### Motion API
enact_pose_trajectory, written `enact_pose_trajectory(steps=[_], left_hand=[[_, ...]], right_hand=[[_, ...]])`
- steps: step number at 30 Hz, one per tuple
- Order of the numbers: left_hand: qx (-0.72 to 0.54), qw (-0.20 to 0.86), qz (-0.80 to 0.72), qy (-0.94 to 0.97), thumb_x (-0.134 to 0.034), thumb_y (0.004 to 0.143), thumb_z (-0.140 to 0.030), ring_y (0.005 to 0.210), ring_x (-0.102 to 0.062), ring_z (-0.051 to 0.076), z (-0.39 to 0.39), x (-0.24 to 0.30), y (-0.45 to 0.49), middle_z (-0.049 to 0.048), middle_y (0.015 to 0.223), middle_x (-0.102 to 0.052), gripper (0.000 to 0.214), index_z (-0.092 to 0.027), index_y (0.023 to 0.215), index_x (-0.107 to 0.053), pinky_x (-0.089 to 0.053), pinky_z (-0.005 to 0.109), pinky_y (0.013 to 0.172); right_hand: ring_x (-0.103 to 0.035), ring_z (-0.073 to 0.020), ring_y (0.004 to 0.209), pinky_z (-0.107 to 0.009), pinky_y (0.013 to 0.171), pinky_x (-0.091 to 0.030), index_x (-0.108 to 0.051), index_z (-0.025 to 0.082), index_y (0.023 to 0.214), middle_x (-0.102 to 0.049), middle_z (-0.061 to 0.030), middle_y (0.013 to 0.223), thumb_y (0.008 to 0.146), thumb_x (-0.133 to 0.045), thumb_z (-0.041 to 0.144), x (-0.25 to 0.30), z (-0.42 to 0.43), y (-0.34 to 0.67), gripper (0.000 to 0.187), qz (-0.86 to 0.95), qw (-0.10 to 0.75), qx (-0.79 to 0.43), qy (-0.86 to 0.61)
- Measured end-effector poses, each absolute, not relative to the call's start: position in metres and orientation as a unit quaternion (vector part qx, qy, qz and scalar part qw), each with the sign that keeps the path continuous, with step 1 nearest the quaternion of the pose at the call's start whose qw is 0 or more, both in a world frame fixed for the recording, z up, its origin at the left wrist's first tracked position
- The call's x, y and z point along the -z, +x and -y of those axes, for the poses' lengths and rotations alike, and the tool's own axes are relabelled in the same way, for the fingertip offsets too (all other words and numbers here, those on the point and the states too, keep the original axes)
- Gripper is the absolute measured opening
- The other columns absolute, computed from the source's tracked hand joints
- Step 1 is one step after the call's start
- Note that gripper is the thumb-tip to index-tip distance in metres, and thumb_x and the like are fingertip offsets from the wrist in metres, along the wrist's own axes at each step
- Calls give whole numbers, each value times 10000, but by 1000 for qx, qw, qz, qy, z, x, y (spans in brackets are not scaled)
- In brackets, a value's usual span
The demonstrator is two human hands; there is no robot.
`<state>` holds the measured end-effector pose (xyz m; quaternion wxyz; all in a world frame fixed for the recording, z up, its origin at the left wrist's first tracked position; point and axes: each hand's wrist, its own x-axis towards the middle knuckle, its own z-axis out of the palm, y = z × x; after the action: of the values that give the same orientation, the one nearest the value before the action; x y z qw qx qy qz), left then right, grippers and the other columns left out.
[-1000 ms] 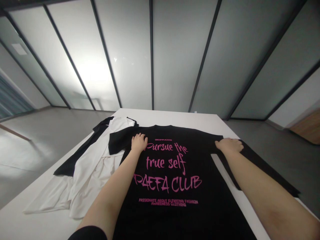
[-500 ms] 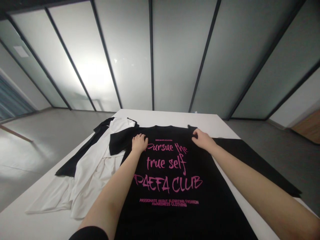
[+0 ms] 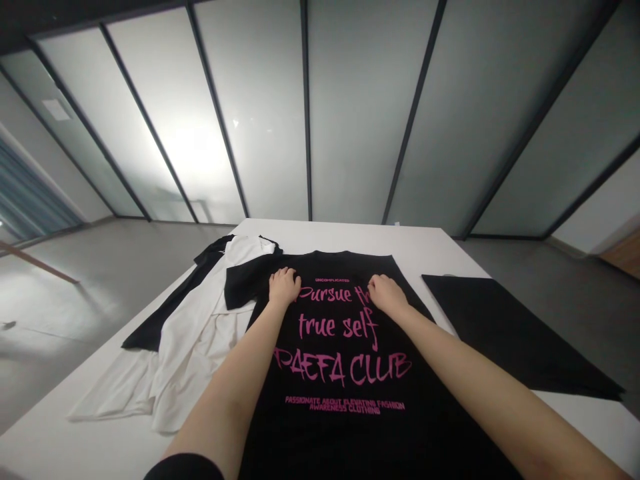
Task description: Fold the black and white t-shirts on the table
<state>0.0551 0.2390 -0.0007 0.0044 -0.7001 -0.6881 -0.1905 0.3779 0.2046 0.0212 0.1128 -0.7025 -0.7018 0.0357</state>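
A black T-shirt with pink lettering lies spread on the white table, its printed side up. My left hand rests on the shirt near its left shoulder, fingers lying on the cloth, beside the left sleeve. My right hand sits on the upper right of the print, fingers curled down over the right sleeve, which is folded inward across the shirt. The hand covers part of the word after "Pursue".
A white garment lies crumpled to the left, over another black garment. A flat black cloth lies at the right, reaching the table's edge. Frosted glass panels with dark frames stand behind the table.
My right hand took the right sleeve from far out on the right and carried it inward onto the shirt. The flat black cloth beneath is now uncovered. My left hand stayed put.
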Motion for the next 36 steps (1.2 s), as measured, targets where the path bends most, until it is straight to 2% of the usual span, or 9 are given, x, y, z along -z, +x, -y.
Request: enact_pose_trajectory(steps=[3,7,9,12,16,22,26,32,36], left_hand=[[192,12,688,-700,-470,1026,-364,1390,-543,327,-238,1,56,154,1487,-630,397,-208,1315,-694,-344,514,1215],[190,17,692,-696,-482,1022,-364,1376,-557,328,-237,0,58,157,1475,-640,393,-202,1308,-698,-355,513,1210],[188,17,694,-695,-489,1021,-366,1371,-563,331,-236,-1,58,160,1472,-641,397,-195,1312,-696,-363,513,1206],[188,17,695,-694,-489,1024,-368,1358,-572,333,-236,-1,59,150,1463,-647,388,-206,1310,-696,-378,508,1197],[182,18,696,-694,-475,1032,-379,1398,-542,335,-238,2,58,143,1503,-622,401,-220,1342,-674,-349,530,1222],[139,-12,697,-704,-410,1047,-434,1566,-359,362,-245,10,56,122,1677,-452,532,-249,1524,-553,-245,610,1271],[115,-28,702,-702,-371,1045,-447,1602,-285,385,-250,11,56,135,1725,-364,600,-245,1599,-483,-205,660,1270],[108,-27,699,-706,-372,1043,-449,1606,-274,388,-251,10,56,131,1729,-358,607,-258,1611,-474,-196,669,1268],[113,-24,700,-705,-377,1043,-454,1597,-292,393,-251,12,55,125,1724,-370,604,-270,1610,-474,-204,678,1263]], right_hand=[[-669,-257,1024,-331,874,-466,-696,190,1056,-708,-133,1117,1063,-451,264,-20,-208,379,256,713,136,-38,-687],[-677,-241,952,-310,820,-469,-702,217,948,-734,-97,1038,1092,-403,398,-25,-220,387,378,719,155,-47,-676],[-680,-250,997,-318,857,-481,-713,207,1023,-742,-112,1081,1112,-310,399,-29,-232,394,456,707,169,-41,-686],[-609,-295,1250,-377,1051,-448,-658,134,1301,-679,-191,1339,1101,-224,295,-32,-252,405,504,676,189,-14,-712],[-407,-365,1502,-494,1207,-343,-465,70,1558,-443,-237,1640,1076,-322,326,-18,-269,415,565,662,163,-13,-731],[-269,-468,1580,-626,1243,-267,-434,101,1616,-308,-226,1730,1030,-453,544,2,-282,422,735,670,77,-65,-736],[-249,-483,1585,-644,1245,-239,-386,135,1649,-267,-227,1744,1018,-403,670,4,-286,428,827,661,60,-49,-747],[-260,-460,1581,-658,1246,-212,-384,90,1641,-265,-257,1735,1053,-314,607,3,-280,422,786,647,53,-26,-761],[-165,-448,1611,-654,1264,-157,-351,78,1653,-256,-240,1743,1071,-256,559,3,-272,419,760,631,128,28,-765]])
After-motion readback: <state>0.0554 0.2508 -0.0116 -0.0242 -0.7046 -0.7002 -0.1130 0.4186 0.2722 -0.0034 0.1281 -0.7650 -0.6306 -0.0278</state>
